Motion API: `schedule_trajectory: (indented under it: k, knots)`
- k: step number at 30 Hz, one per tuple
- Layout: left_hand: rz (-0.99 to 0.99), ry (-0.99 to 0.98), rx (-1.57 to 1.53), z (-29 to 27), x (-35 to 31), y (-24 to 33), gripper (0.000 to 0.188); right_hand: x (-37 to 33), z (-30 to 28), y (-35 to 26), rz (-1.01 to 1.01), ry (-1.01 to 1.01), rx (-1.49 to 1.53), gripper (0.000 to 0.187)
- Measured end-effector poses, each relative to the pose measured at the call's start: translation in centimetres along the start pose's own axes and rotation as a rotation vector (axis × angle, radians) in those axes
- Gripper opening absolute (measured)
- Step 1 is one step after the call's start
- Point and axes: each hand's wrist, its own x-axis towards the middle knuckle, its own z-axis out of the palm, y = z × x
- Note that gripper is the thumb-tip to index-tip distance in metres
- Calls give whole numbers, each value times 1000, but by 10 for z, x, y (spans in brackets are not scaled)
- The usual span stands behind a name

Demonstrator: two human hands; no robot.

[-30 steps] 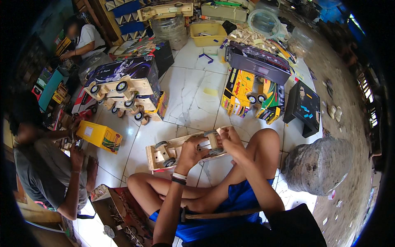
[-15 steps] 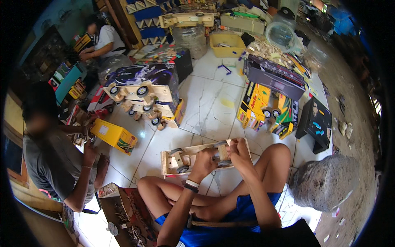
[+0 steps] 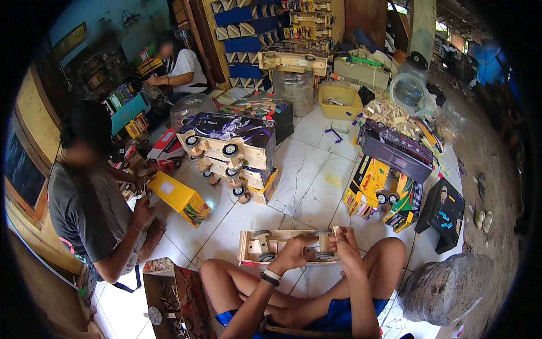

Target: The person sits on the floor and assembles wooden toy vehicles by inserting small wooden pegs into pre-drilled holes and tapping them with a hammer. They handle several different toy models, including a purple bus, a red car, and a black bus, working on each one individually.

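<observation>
On the tiled floor [image 3: 291, 183] lies a wooden chassis [image 3: 244, 247], probably light and stiff, best held by its side rails. The left hand [image 3: 293, 253] curls its fingers by the axle block [image 3: 324, 244], grip unclear; the right hand's [image 3: 347, 250] pinch a likely rigid wood chip [image 3: 336, 229].

Matt bare wooden chassis [image 3: 274, 246], glossy floor tiles [image 3: 305, 169], smooth plastic basin [image 3: 341, 112], blue cloth shorts [image 3: 334, 312].
</observation>
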Motion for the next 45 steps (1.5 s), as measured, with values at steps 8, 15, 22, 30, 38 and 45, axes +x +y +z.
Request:
schedule_trajectory:
  k: [8, 15, 22, 30, 38, 45]
  knots:
    - [-25, -55, -139, -3, -2, -1, 54, -3, -3, -12, 61, -28, 71, 28]
    - [-93, -32, -82, 1, 0, -5, 45, -3, 3, -17, 34, 12, -20, 25]
    - [-58, 75, -12, 4, 2, 0, 40, -4, 1, -18, 55, -22, 10, 29]
    - [-140, 82, 35, 5, -2, 0, 41, -1, -2, -20, 54, -15, 2, 26]
    - [-53, 11, 30, 3, 0, 8, 47, 8, -15, 14, -252, 97, -372, 22]
    - [-91, -53, 78, -4, -1, 15, 51, 1, -15, 25, -631, 246, -731, 14]
